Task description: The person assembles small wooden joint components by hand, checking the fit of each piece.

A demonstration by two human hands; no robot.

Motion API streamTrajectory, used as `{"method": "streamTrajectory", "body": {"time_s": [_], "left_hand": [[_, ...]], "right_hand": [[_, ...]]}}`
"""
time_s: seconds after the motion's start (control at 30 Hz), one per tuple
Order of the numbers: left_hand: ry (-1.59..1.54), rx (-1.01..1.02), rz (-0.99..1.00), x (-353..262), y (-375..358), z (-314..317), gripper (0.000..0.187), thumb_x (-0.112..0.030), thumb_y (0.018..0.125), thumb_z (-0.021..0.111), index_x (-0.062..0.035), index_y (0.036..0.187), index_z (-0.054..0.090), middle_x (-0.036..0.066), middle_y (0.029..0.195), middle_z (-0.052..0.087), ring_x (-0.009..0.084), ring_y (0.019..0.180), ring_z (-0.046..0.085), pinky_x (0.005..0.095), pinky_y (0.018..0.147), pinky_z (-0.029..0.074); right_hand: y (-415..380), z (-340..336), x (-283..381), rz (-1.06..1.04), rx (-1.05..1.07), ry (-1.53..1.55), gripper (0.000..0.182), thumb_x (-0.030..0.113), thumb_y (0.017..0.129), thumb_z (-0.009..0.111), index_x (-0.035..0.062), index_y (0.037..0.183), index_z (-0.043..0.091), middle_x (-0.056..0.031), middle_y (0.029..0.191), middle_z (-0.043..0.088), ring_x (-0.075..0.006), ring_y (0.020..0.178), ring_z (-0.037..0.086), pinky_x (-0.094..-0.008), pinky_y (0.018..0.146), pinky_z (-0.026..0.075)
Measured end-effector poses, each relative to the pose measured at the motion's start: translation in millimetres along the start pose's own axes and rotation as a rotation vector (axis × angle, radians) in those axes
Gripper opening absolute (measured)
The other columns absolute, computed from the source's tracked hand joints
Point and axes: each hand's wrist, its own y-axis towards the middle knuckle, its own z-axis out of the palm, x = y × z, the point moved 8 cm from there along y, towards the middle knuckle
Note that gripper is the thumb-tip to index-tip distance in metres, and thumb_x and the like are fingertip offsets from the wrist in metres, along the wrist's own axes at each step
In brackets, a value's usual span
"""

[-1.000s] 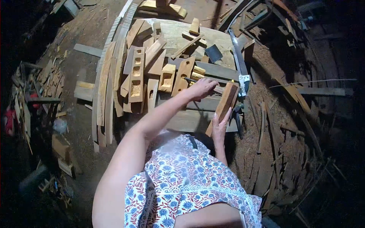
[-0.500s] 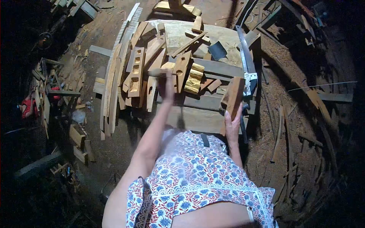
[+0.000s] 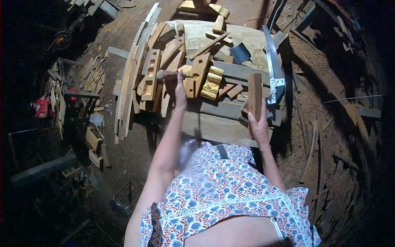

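My left hand (image 3: 179,92) is closed around a chisel (image 3: 166,75) with a rounded wooden handle. Its thin dark shaft points right, over a wooden block with holes (image 3: 198,72). To the right, my right hand (image 3: 259,127) grips the lower end of a long brown wooden block (image 3: 255,92), thumb on the near face and fingers along the right side. Between the hands lies a yellow notched wood piece (image 3: 212,83). Left of the chisel rests a block with several square recesses (image 3: 151,74).
A handsaw (image 3: 271,57) lies along the right of the workbench (image 3: 222,127). Near the back is a dark curved metal piece (image 3: 240,53). Long wood strips (image 3: 131,88) line the left side. Wood scraps cover the floor, and a person in red (image 3: 42,107) is at far left.
The view has shifted slightly, moving the scene right. My left hand, blurred before, now shows the chisel clearly. The block in my right hand has turned from leaning right to nearly straight.
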Motion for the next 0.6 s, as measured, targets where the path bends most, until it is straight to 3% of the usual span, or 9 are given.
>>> {"method": "streamTrajectory", "body": {"time_s": [0.07,0.13,0.17,0.2,0.27,0.3,0.43,0.53,0.6], "left_hand": [[-0.056,-0.005,0.070,1.3,-0.5,6.6,0.023,-0.018,0.090,0.060,-0.0005,0.104,0.055,0.006,0.096,0.059,0.0147,0.088,0.055,0.0285,0.079,0.044],[0.272,0.029,0.032,-1.5,-2.7,10.2,0.025,-0.019,0.090,0.059,-0.0001,0.106,0.054,0.007,0.101,0.059,0.0178,0.091,0.055,0.0319,0.083,0.044],[0.300,0.050,-0.060,26.7,-2.2,8.1,0.031,-0.015,0.094,0.051,0.0003,0.120,0.050,0.010,0.117,0.054,0.0199,0.104,0.053,0.0320,0.094,0.039],[0.293,0.050,-0.065,42.1,-0.5,1.3,0.031,-0.015,0.094,0.051,0.0003,0.120,0.050,0.010,0.117,0.054,0.0199,0.104,0.053,0.0320,0.094,0.039],[-0.403,0.440,-0.526,88.8,-8.9,25.7,0.051,-0.035,0.100,0.026,-0.0059,0.142,0.026,0.006,0.141,0.035,0.0153,0.128,0.034,0.0283,0.108,0.023],[-0.066,0.427,-0.256,81.0,-7.5,12.9,0.052,-0.038,0.100,0.028,-0.0049,0.140,0.031,0.007,0.136,0.041,0.0150,0.121,0.041,0.0291,0.105,0.029],[-0.136,0.514,-0.116,109.5,-26.5,-13.7,0.050,-0.036,0.096,0.040,-0.0017,0.132,0.040,0.012,0.128,0.047,0.0187,0.116,0.046,0.0328,0.104,0.031],[-0.168,0.460,-0.142,98.0,-55.5,-45.8,0.048,-0.036,0.096,0.041,-0.0019,0.129,0.042,0.011,0.123,0.049,0.0181,0.111,0.047,0.0322,0.100,0.032],[-0.184,0.391,-0.189,97.2,-64.9,-44.8,0.046,-0.036,0.096,0.043,-0.0020,0.126,0.044,0.010,0.119,0.050,0.0174,0.107,0.047,0.0316,0.096,0.034]], "right_hand": [[5.6,5.5,1.1,-0.016,0.001,0.060,0.075,0.030,0.086,0.057,0.0146,0.145,0.012,-0.0258,0.121,0.051,-0.0358,0.105,0.056,-0.0411,0.088,0.046],[11.2,10.9,7.1,-0.114,0.009,0.046,0.077,0.030,0.085,0.058,0.0147,0.145,0.012,-0.0270,0.129,0.044,-0.0356,0.110,0.054,-0.0431,0.091,0.044],[15.3,10.5,10.2,-0.113,0.006,0.038,0.077,0.030,0.085,0.058,0.0147,0.145,0.012,-0.0270,0.129,0.044,-0.0356,0.110,0.054,-0.0431,0.091,0.044],[20.2,13.6,19.3,-0.146,0.040,-0.029,0.078,0.030,0.084,0.059,0.0166,0.145,0.013,-0.0263,0.130,0.043,-0.0353,0.112,0.052,-0.0438,0.093,0.043],[33.9,15.2,54.1,-0.186,0.071,-0.097,0.079,0.030,0.083,0.060,0.0186,0.145,0.013,-0.0256,0.132,0.042,-0.0351,0.113,0.051,-0.0445,0.094,0.043],[35.5,18.3,88.0,-0.190,0.159,-0.136,0.079,0.026,0.081,0.061,0.0189,0.145,0.015,-0.0238,0.128,0.045,-0.0346,0.110,0.053,-0.0429,0.093,0.043],[25.0,54.2,195.5,-0.547,0.309,-0.077,0.080,0.019,0.075,0.067,0.0274,0.142,0.024,-0.0185,0.103,0.053,-0.0319,0.092,0.059,-0.0392,0.079,0.051],[4.1,92.4,242.2,-0.869,0.290,-0.023,0.077,0.020,0.074,0.070,0.0302,0.139,0.030,-0.0138,0.087,0.051,-0.0281,0.078,0.059,-0.0397,0.066,0.052],[8.9,120.9,229.4,-0.909,0.324,-0.050,0.075,0.019,0.075,0.068,0.0294,0.138,0.030,-0.0148,0.086,0.050,-0.0279,0.071,0.057,-0.0389,0.061,0.052]]}}
